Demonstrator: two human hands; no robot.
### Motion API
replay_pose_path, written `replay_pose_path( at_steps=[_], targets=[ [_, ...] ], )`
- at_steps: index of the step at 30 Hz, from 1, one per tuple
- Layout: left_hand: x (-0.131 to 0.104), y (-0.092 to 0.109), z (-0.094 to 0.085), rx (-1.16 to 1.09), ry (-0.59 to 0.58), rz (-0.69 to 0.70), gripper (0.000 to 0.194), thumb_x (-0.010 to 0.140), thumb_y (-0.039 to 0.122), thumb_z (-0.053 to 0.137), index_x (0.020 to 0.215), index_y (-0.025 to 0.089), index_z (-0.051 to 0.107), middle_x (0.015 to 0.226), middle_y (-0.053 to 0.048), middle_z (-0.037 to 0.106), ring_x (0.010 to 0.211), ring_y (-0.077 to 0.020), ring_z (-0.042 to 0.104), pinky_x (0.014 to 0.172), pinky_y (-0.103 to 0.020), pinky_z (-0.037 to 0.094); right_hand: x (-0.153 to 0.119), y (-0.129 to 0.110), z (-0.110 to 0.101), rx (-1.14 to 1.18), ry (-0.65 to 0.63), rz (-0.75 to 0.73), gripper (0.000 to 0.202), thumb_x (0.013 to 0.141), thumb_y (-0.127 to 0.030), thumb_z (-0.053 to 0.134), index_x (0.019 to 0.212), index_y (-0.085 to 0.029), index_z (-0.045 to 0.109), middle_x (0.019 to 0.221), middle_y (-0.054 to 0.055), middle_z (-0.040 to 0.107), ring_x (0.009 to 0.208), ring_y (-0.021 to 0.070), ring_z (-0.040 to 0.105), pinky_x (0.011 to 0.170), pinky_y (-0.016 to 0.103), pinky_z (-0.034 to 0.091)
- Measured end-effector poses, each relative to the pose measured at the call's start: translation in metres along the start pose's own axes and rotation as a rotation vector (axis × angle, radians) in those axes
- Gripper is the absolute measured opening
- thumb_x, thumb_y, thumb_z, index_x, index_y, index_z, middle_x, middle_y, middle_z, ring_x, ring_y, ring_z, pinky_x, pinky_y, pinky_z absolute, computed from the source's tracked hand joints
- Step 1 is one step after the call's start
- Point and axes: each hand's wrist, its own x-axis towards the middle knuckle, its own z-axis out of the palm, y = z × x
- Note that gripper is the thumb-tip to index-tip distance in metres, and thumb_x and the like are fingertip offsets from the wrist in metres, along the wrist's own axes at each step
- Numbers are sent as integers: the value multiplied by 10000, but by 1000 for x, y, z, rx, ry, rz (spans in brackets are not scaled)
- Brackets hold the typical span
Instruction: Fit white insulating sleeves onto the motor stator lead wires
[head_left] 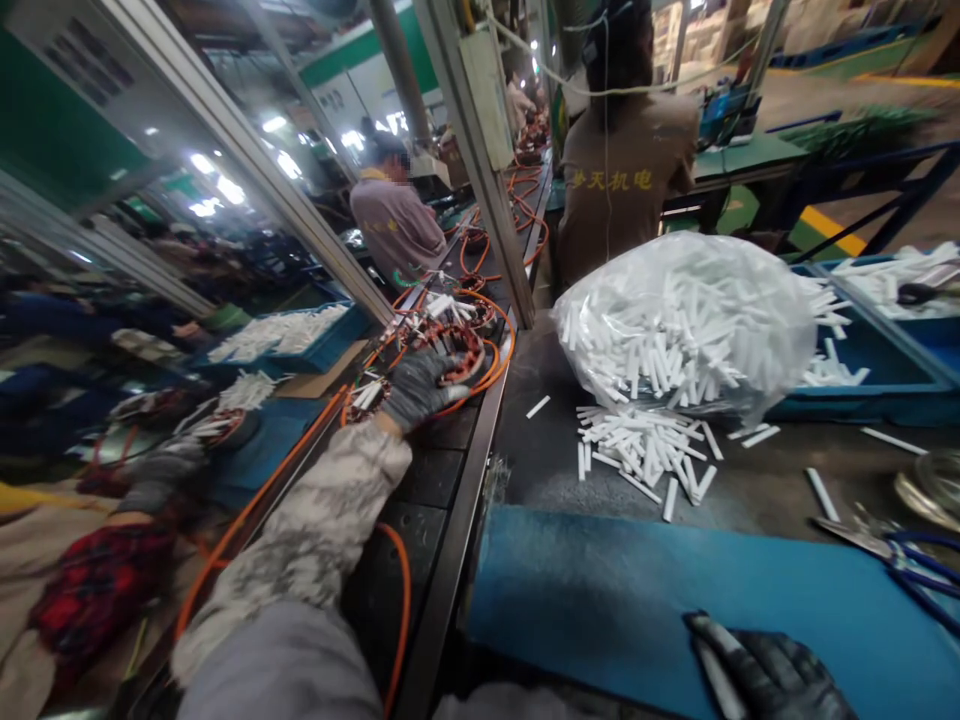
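My left hand point(418, 388), in a dark grey glove, reaches out over the conveyor and is closed on the near rim of a motor stator point(466, 360). The stator is ring-shaped, with copper windings and white sleeves in it, and orange cable lies around it. Near the front edge, my right hand point(772, 672), also gloved, rests on a blue mat point(600, 580) with its fingers stretched out and nothing visible in them. Part of this hand is cut off by the frame.
A clear plastic bag point(682, 320) of white tubes leans on a blue bin point(862, 405), with loose tubes point(645, 445) before it. Blue-handled scissors point(900, 555) and a tape roll point(934, 485) lie right. A metal post point(487, 190) rises beside the conveyor. A co-worker's gloved hand point(161, 475) works at left.
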Motion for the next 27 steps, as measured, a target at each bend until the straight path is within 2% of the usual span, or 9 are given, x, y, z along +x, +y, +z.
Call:
replay_pose_path(
  at_steps=[3, 7, 11, 17, 20, 22, 24, 25, 27],
  targets=[
    [-64, 11, 3, -159, -67, 77, 515, 680, 473, 822, 1153, 277, 766, 1348, -52, 721, 1316, -363, 619, 1176, -498, 475, 4, -4, -3, -12, 10, 29, 292, 945, -140, 516, 1120, -173, 747, 780, 21, 714, 635, 151, 614, 680, 287, 475],
    [-131, 33, 9, -387, -179, -124, 446, 713, 532, 752, 1117, 347, 782, 1126, -8, 802, 1112, -362, 730, 969, -532, 611, 11, -10, -8, -9, 29, 71, 289, 964, -112, 509, 1106, -189, 749, 820, 28, 734, 682, 179, 614, 718, 324, 465],
    [-167, 62, 14, -465, -288, -147, 418, 698, 544, 758, 1063, 347, 811, 1019, 46, 816, 999, -340, 769, 909, -495, 634, 15, -12, -11, 16, 49, 142, 213, 992, -183, 571, 1119, -162, 741, 784, 40, 710, 679, 190, 590, 717, 335, 461],
    [-205, 127, 53, -466, -443, -35, 447, 786, 500, 705, 1188, 316, 772, 1039, 15, 817, 915, -254, 783, 825, -375, 659, 45, -23, -4, 175, 93, 191, 230, 996, -236, 597, 1203, -187, 684, 1015, 92, 743, 902, 228, 675, 837, 376, 531],
    [-213, 149, 42, -462, -437, 150, 455, 896, 417, 587, 1330, 339, 698, 1244, 21, 770, 1096, -233, 754, 938, -364, 638, 72, -32, 4, 361, 16, 110, 390, 981, -320, 626, 1356, -211, 607, 1277, 136, 691, 1123, 273, 656, 947, 448, 540],
    [-201, 146, 13, -461, -545, 325, 400, 933, 449, 548, 1275, 345, 727, 1298, 26, 744, 1209, -241, 710, 1004, -371, 613, 84, -35, 5, 380, -55, 14, 506, 962, -448, 643, 1395, -191, 586, 1391, 169, 633, 1249, 320, 596, 1033, 524, 499],
    [-176, 129, -21, -600, -672, 360, 299, 934, 451, 569, 1101, 322, 781, 1140, 29, 792, 1122, -241, 743, 997, -389, 615, 89, -36, 1, 370, -113, -3, 533, 933, -499, 665, 1356, -177, 621, 1445, 183, 590, 1323, 351, 531, 1087, 562, 456],
    [-161, 118, -34, -621, -531, 248, 297, 939, 453, 591, 1137, 313, 764, 1139, 28, 788, 1116, -245, 740, 1016, -422, 605, 89, -38, -2, 369, -123, 8, 517, 925, -478, 676, 1345, -179, 631, 1462, 181, 575, 1347, 357, 506, 1106, 572, 441],
    [-132, 99, -47, -530, -75, 33, 346, 938, 455, 616, 1212, 272, 723, 1225, 7, 754, 1206, -278, 690, 1082, -506, 557, 89, -44, -10, 377, -102, 23, 501, 928, -359, 671, 1393, -189, 601, 1478, 169, 563, 1377, 351, 479, 1143, 580, 414]
  ],
)
